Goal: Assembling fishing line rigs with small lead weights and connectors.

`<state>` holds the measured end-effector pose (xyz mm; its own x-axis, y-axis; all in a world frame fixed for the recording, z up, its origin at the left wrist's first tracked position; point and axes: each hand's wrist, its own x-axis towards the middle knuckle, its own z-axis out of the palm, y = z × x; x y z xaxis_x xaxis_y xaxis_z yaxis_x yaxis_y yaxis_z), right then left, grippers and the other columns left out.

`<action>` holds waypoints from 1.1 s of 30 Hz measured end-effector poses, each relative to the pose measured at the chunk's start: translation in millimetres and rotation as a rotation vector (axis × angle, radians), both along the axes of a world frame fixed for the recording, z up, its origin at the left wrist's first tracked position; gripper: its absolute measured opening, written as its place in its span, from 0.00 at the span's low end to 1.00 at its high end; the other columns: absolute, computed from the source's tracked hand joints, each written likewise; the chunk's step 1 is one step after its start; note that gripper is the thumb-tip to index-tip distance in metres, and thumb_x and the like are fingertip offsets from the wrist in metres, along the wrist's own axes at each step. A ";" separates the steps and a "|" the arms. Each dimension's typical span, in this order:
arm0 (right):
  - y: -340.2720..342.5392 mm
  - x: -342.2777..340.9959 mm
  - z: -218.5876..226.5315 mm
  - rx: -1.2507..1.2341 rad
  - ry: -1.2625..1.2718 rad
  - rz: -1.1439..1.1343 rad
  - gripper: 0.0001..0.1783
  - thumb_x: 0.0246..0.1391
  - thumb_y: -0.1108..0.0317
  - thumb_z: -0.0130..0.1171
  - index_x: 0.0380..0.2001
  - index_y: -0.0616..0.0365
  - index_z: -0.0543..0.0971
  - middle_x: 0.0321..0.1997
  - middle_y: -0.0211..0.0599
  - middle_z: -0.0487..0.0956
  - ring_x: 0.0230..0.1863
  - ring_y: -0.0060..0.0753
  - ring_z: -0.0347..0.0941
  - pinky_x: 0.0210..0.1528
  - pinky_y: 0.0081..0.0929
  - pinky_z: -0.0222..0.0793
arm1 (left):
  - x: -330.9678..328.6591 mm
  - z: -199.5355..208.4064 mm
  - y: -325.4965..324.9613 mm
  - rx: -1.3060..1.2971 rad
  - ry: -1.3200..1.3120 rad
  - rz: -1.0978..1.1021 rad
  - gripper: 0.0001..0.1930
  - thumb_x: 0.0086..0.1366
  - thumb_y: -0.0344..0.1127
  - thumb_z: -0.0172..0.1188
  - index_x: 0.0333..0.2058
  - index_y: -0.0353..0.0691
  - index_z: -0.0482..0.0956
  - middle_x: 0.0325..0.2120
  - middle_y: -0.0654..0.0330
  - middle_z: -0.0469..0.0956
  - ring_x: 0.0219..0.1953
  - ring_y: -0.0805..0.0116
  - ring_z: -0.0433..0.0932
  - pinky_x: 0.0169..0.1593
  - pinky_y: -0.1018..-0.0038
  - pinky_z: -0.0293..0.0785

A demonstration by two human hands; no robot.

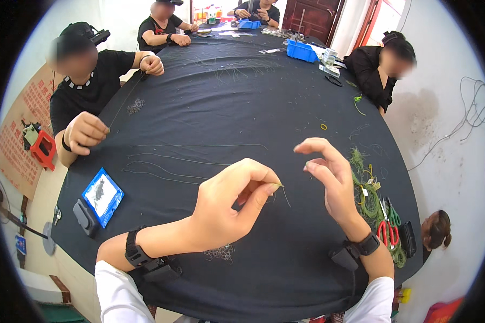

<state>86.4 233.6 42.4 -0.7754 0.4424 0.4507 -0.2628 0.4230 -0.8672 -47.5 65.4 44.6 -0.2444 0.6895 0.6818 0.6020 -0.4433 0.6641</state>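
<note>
Pinching a thin green line (286,196) between thumb and forefinger of the left hand (219,200), above the black cloth-covered surface (226,118), and leaving a short tail drooping past the fingertips. Holding nothing visible in the right hand (335,188) — curved open, thumb and forefinger apart, near that tail but not touching. Seems to be at a step of fine finger work on the strand's end, to judge by the close pinch; cannot tell the exact detail at this size. Would probably call next for bringing the right fingertips in to catch the loose tail, keeping the left pinch firm and any pull gentle. As for material, looks slim and springy, probably light and apt to slip. Beyond the left hand, note long, hair-fine strands (178,160) in wavering, roughly parallel rows on the matt, softly wrinkled cloth. By the left forearm, see a loose heap of small wiry pieces (220,254). Past the right wrist, find a looped, grassy-looking bundle of green line (367,202) — close by red-handled scissors (383,232). Toward the left edge, see a flat, shiny, blue-edged packet (109,202) beside a rounded dark grey case (85,217).
</note>
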 end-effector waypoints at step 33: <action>-22.8 13.4 18.9 -0.430 -0.147 0.267 0.07 0.57 0.72 0.55 0.35 0.64 0.78 0.34 0.34 0.79 0.37 0.22 0.75 0.40 0.19 0.71 | -2.5 -6.7 7.4 -0.015 0.154 0.074 0.10 0.56 0.23 0.60 0.38 0.35 0.80 0.25 0.59 0.78 0.24 0.74 0.76 0.26 0.80 0.70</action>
